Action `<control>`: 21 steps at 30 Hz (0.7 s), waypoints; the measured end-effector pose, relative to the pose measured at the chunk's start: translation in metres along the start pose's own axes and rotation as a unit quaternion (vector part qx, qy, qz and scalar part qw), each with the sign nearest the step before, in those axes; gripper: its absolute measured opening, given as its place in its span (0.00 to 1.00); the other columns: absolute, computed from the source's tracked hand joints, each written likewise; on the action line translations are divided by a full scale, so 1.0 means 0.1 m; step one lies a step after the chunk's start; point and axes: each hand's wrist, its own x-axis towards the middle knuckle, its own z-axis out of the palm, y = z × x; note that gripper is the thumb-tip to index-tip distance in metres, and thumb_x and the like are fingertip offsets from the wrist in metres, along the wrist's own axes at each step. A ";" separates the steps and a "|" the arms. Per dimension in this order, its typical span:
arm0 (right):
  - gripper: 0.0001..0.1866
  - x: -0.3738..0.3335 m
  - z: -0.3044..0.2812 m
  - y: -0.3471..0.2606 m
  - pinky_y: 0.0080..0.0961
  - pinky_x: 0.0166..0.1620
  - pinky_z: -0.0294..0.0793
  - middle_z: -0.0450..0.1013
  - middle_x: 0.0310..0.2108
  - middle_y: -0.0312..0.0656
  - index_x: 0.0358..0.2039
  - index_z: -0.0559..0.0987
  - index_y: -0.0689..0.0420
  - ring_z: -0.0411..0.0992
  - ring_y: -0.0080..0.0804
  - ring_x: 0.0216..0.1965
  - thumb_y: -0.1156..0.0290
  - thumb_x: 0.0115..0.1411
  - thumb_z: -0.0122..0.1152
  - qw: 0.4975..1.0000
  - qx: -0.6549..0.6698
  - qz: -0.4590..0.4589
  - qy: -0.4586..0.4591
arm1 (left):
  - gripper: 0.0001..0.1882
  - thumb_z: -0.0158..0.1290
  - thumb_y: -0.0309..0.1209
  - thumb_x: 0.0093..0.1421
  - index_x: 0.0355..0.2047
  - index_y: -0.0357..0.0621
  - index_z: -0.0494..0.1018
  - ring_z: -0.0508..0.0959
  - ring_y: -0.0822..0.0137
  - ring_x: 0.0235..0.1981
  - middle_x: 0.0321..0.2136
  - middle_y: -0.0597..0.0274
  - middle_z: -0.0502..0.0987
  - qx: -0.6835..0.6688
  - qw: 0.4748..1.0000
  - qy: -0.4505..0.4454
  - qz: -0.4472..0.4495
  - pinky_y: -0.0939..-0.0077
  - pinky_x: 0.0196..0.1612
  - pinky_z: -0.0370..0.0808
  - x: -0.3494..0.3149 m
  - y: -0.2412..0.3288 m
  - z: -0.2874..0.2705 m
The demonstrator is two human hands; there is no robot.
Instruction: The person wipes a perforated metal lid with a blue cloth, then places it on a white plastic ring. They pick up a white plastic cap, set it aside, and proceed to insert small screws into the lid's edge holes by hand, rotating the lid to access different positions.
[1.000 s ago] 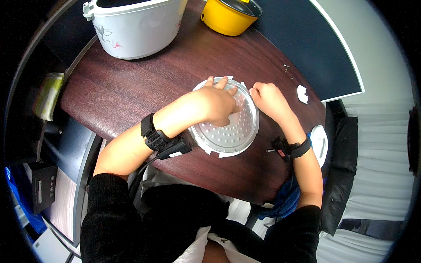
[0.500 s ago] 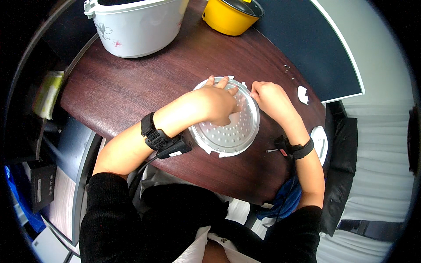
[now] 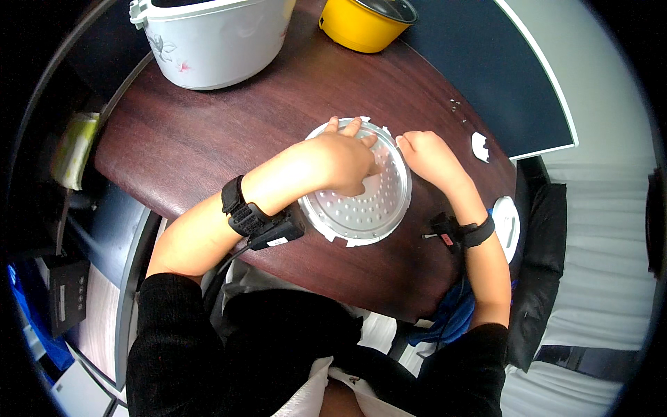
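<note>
A round silver metal plate (image 3: 368, 221), dimpled across its middle and edged with small white plastic tabs, lies on the dark brown wooden table (image 3: 215, 135). It looks like the inside of a rice cooker lid. My left hand (image 3: 347, 163) rests on top of it, fingers spread toward its far edge and palm down. At the plate's right rim, my right hand (image 3: 422, 154) is closed in a pinch, thumb and forefinger together. Whatever sits between those fingertips is too small to make out.
A white rice cooker body (image 3: 215, 48) with a flower print stands at the far left. Beyond the plate is a yellow pot (image 3: 358, 28). To the right lie a broken white plastic piece (image 3: 480, 147), tiny bits (image 3: 455, 105) and a white oval part (image 3: 507, 226). A dark partition (image 3: 500, 76) borders the table.
My right hand has shifted very slightly at the plate's rim and stays pinched. The left hand keeps its place on the plate.
</note>
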 end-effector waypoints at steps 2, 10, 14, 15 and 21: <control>0.17 -0.02 -0.04 0.06 0.41 0.36 0.73 0.75 0.26 0.57 0.27 0.77 0.66 0.75 0.53 0.30 0.65 0.64 0.49 1.000 0.028 0.007 0.008 | 0.30 0.56 0.40 0.54 0.59 0.64 0.67 0.48 0.39 0.68 0.66 0.50 0.55 0.000 1.000 0.002 -0.001 0.38 0.65 0.50 -0.01 0.01 -0.01; 0.08 -0.08 -0.16 -0.05 0.36 0.34 0.73 0.75 0.24 0.53 0.30 0.77 0.62 0.76 0.48 0.30 0.69 0.58 0.57 0.998 0.017 -0.052 0.008 | 0.28 0.56 0.39 0.54 0.57 0.62 0.70 0.49 0.39 0.67 0.65 0.50 0.56 -0.012 1.000 0.017 -0.001 0.39 0.65 0.50 -0.03 -0.01 0.00; 0.07 -0.06 -0.07 0.02 0.39 0.33 0.72 0.75 0.25 0.52 0.29 0.76 0.61 0.75 0.49 0.30 0.70 0.57 0.58 0.995 0.001 -0.093 0.039 | 0.27 0.56 0.39 0.54 0.57 0.62 0.71 0.48 0.38 0.67 0.65 0.49 0.56 -0.015 1.000 0.016 0.001 0.39 0.65 0.50 -0.02 0.01 -0.01; 0.07 -0.04 -0.05 0.03 0.39 0.34 0.72 0.75 0.25 0.52 0.28 0.76 0.61 0.75 0.50 0.30 0.70 0.56 0.57 0.995 0.004 -0.093 0.032 | 0.28 0.56 0.39 0.54 0.57 0.62 0.70 0.48 0.38 0.67 0.65 0.49 0.56 -0.014 1.000 0.016 0.003 0.38 0.65 0.50 -0.02 0.01 -0.01; 0.12 -0.06 -0.02 0.07 0.41 0.34 0.74 0.75 0.24 0.52 0.26 0.77 0.60 0.75 0.51 0.30 0.63 0.56 0.58 0.996 -0.025 -0.071 0.046 | 0.27 0.57 0.41 0.55 0.57 0.64 0.70 0.46 0.40 0.68 0.67 0.50 0.54 -0.010 1.000 0.013 -0.005 0.39 0.66 0.48 -0.05 0.06 -0.06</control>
